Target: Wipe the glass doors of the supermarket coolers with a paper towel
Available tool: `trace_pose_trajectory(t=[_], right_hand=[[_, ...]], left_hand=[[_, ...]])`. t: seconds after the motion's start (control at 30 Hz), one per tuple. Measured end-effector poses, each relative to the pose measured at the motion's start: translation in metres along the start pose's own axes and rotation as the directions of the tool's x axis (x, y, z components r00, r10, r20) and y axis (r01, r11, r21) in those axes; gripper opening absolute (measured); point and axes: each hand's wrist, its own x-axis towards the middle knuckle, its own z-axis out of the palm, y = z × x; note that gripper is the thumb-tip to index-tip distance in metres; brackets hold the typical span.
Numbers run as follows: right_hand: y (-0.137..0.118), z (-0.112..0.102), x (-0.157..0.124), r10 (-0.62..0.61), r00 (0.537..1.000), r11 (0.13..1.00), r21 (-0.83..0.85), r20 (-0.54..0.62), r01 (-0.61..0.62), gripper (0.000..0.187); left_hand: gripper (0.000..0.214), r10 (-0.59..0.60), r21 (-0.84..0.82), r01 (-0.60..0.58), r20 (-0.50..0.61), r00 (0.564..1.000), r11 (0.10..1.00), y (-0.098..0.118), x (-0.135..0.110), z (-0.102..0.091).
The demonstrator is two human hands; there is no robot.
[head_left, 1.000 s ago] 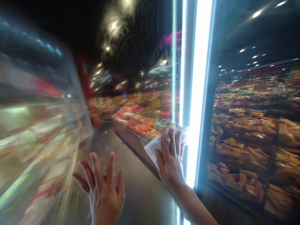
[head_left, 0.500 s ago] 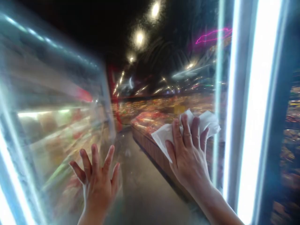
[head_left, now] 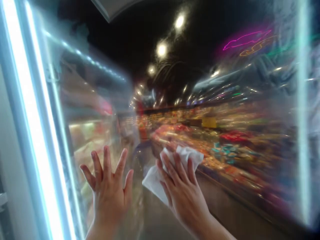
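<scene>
My left hand (head_left: 110,195) is spread wide against a clear glass pane (head_left: 267,86), with nothing in it. To its right, my right hand (head_left: 186,196) lies nearly flat over a crumpled white wipe (head_left: 153,182), holding it against the same glass. Parts of the wipe stick out to the left of the fingers and above them; the portion under the palm is hidden. Pale smears show on the glass towards the upper right.
A bright white light strip (head_left: 30,113) runs down the left side, and a paler one (head_left: 303,116) stands at the right. Through the glass, a blurred aisle floor (head_left: 157,220) passes beside a long counter of colourful goods (head_left: 232,156). A neon outline (head_left: 246,38) glows above.
My right hand has moved left and down with the wipe, closer to my left hand. The view has swung right, and the left hand keeps its spread pose.
</scene>
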Motion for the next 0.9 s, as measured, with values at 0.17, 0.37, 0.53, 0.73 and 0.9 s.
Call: trace_pose_trajectory(t=[0.17,0.37,0.53,0.73,0.9], right_hand=[[-0.025,0.017,0.051,-0.036,0.999,0.999,-0.009,-0.03,0.036,0.056],[-0.059,0.03,0.082,-0.022,0.999,1.0,-0.013,-0.023,0.022,0.057],[-0.073,0.031,0.118,-0.092,0.996,0.995,-0.038,0.014,0.093,0.055],[-0.082,0.036,0.138,-0.154,0.987,0.986,-0.058,0.044,0.156,0.056],[-0.08,0.036,0.136,-0.319,0.939,0.944,-0.045,0.132,0.327,0.057]], left_hand=[[0.079,0.09,0.008,-0.09,-0.068,0.994,0.996,-0.048,0.015,-0.016],[0.08,-0.043,-0.071,0.042,-0.015,0.999,0.997,-0.092,0.0,-0.005],[0.079,-0.049,-0.132,0.045,-0.027,0.998,0.99,-0.109,0.003,-0.001],[0.075,-0.017,-0.202,-0.001,-0.088,0.996,0.979,-0.116,0.018,-0.01],[0.073,-0.024,-0.229,0.005,-0.082,0.996,0.974,-0.118,0.021,-0.005]])
